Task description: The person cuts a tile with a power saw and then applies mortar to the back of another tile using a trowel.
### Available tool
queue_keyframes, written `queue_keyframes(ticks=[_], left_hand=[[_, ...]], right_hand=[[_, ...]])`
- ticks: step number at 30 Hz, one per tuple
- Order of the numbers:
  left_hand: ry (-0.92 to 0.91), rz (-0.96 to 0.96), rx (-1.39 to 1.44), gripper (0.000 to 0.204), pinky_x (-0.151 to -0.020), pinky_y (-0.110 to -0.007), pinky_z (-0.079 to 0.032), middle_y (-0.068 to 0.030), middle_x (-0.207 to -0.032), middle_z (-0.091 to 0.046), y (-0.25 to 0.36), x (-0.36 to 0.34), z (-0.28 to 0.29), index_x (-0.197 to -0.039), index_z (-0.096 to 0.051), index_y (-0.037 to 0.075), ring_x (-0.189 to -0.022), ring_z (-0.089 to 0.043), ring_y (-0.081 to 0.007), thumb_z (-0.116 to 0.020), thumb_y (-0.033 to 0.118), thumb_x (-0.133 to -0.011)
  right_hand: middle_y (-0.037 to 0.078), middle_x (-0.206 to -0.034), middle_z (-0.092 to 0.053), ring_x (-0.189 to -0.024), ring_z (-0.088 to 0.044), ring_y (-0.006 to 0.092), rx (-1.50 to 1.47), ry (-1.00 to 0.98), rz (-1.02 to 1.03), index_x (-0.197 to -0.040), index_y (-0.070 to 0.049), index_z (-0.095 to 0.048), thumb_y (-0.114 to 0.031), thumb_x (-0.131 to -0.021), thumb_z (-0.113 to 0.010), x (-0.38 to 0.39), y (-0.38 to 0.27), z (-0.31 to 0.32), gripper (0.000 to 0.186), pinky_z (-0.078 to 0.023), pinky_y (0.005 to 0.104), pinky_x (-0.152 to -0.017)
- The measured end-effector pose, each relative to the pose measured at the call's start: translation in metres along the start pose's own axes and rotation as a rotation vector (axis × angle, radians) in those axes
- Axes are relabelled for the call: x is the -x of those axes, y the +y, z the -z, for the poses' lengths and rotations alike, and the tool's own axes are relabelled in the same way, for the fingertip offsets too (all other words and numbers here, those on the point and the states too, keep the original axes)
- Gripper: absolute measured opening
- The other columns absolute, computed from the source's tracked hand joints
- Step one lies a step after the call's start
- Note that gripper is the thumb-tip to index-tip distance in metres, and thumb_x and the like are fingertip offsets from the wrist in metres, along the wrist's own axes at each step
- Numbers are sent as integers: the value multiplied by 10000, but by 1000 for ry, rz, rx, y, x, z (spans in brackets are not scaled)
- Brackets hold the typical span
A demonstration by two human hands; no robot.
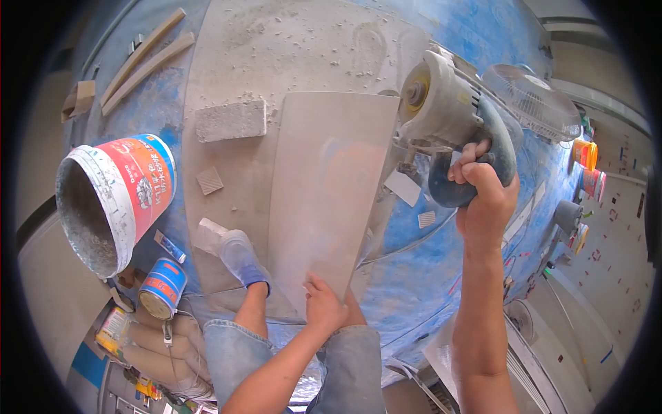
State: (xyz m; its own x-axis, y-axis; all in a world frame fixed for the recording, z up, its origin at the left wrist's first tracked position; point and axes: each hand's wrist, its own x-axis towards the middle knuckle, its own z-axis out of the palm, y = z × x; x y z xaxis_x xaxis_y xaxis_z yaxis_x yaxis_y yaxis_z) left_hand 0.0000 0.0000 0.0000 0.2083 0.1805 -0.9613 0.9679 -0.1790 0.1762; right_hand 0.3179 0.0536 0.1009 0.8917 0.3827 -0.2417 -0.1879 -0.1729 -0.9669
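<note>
**One tile, one cutter, two hands**

One long grey tile (331,186) lies on the dusty floor (289,48), its near end pinned under the left hand (324,307), fingers pressed flat. The right hand (483,193) is clenched around the handle of one power cutter (448,117) at the tile's right edge; the blade is hidden. One bucket (114,200), one can (162,288) and one brick (231,121) sit leftward. One fan (534,100) is partly cut off.

Two bare forearms enter from the lower edge. The left hand (324,307) sits low and near the body, fingers curled in a light grip, wrist bent inward. The right hand (483,196) is raised further out, arm nearly straight, fingers wrapped tight in a fist.
</note>
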Motion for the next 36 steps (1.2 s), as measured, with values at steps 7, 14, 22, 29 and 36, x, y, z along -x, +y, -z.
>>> queue_keyframes(ticks=[7,14,22,29,36], left_hand=[[23,-16,32,1127,-1013,-447,-448,-476,-1383,-234,0,-2,-1,-1436,6,-160,-1167,-496,-538,-767,235,-718],[1,-7,29,1118,-1031,-453,-431,-479,-1390,-223,1,0,2,-1436,7,-160,-1189,-483,-539,-758,230,-722],[-20,6,36,1128,-1034,-449,-429,-475,-1399,-218,3,1,4,-1437,10,-160,-1192,-480,-537,-764,234,-717],[-33,11,59,1122,-1037,-454,-426,-477,-1399,-214,2,0,5,-1440,18,-156,-1197,-471,-542,-755,223,-721],[50,8,5,1148,-977,-449,-475,-399,-1392,-288,1,0,-1,-1444,26,-141,-1149,-524,-496,-774,175,-684]], right_hand=[[62,-736,-524,-640,-480,130,-1,-26,-22,-1027,54,-552,-18,-701,-527,-1,-1,-2,335,-435,278,-636],[72,-779,-517,-652,-481,147,1,-73,-53,-911,0,-506,-3,-727,-527,-1,-1,4,185,-439,310,-667],[46,-681,-531,-623,-478,114,25,1,-26,-1040,89,-592,-24,-685,-511,-2,-4,-4,381,-429,250,-598],[41,-690,-529,-620,-465,108,55,-28,-20,-1199,122,-571,-21,-690,-499,-4,-8,-6,533,-416,243,-596],[45,-689,-530,-619,-469,110,26,-12,-51,-1181,118,-571,-12,-692,-494,-6,-8,-7,512,-420,245,-599]])
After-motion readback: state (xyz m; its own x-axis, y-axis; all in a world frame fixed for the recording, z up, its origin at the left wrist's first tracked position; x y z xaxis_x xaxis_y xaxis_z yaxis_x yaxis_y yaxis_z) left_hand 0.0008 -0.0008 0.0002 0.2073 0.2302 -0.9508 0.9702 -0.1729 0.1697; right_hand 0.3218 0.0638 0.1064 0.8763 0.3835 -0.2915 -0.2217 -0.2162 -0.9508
